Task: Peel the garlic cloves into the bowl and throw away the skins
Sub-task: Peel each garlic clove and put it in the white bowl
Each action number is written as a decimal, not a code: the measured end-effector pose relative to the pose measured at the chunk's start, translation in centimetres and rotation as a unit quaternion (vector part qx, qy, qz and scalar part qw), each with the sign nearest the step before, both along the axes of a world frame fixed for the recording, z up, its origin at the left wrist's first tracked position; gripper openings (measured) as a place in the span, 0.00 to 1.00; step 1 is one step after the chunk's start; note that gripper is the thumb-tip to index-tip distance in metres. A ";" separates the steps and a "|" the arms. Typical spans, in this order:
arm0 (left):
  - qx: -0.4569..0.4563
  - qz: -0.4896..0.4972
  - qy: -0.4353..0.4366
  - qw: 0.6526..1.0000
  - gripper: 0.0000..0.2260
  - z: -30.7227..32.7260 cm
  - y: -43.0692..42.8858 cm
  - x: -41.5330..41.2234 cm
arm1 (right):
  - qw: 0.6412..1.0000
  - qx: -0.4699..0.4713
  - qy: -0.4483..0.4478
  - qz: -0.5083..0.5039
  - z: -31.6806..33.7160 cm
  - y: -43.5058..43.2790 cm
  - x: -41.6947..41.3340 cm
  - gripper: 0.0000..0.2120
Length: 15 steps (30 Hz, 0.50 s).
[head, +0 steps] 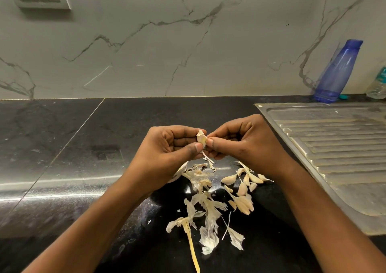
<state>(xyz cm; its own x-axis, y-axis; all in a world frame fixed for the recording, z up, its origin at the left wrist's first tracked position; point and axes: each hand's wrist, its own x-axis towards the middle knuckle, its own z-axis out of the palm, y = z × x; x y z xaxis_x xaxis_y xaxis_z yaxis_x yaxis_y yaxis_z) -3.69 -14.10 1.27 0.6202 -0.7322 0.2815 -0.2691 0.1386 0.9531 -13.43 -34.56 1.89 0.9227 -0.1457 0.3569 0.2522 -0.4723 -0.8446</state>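
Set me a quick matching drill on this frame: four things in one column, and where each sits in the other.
Things
1. held clove
2. loose skins
3. waiting cloves
4. blue bottle

Places
A. at the wall, behind the steel drainboard
B. grouped on the counter by the right wrist
C. pinched between the left hand and the right hand
D. scattered on the counter, trailing toward the camera

Pairs: 1-C, 2-D, 3-B, 4-A
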 end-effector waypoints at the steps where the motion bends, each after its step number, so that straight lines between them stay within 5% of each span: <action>1: 0.000 0.002 0.000 1.000 0.12 0.0 0.0 -0.1 | 1.000 -0.004 -0.007 -0.004 -0.1 0.1 0.0 0.06; 15: 0.005 0.002 0.062 0.998 0.10 0.9 0.1 -0.6 | 0.998 -0.042 -0.034 -0.028 -0.3 0.6 0.3 0.03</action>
<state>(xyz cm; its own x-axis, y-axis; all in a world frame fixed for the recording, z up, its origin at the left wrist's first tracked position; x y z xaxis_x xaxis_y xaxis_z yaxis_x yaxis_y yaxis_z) -4.27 -13.98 2.16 0.6524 -0.7323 0.1952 -0.1503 0.1274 0.9804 -13.12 -33.93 1.55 0.8875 -0.1631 0.4309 0.2784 -0.5555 -0.7836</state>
